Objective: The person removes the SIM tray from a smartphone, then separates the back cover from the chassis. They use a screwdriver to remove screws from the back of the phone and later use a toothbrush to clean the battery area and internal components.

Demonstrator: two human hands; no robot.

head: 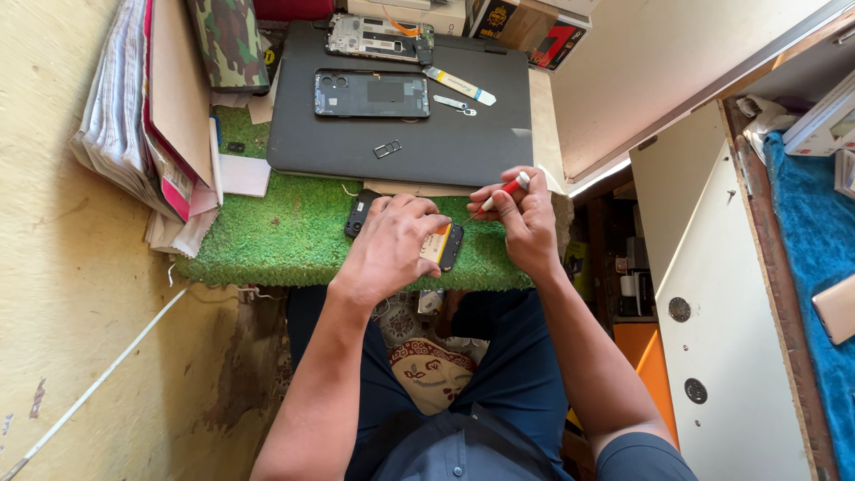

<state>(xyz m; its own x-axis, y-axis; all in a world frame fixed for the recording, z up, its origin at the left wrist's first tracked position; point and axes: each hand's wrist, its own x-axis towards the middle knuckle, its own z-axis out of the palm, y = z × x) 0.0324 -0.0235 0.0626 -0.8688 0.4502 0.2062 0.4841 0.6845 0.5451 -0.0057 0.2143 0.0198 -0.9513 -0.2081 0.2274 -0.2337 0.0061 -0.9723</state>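
Note:
An opened phone (445, 247) with a yellow battery showing lies on the green turf mat (285, 232) near its front edge. My left hand (392, 245) presses down on the phone and covers most of it. My right hand (525, 218) holds a small red-and-white screwdriver (500, 196), its tip pointing down at the phone's right end.
Behind lies a dark closed laptop (463, 147) bearing a phone back frame (371, 93), a circuit board (374, 37), a SIM tray (386, 149), tweezers (454, 104) and a flat pry tool (459, 85). Papers and folders (142, 116) lean at left. A white cabinet (712, 294) stands right.

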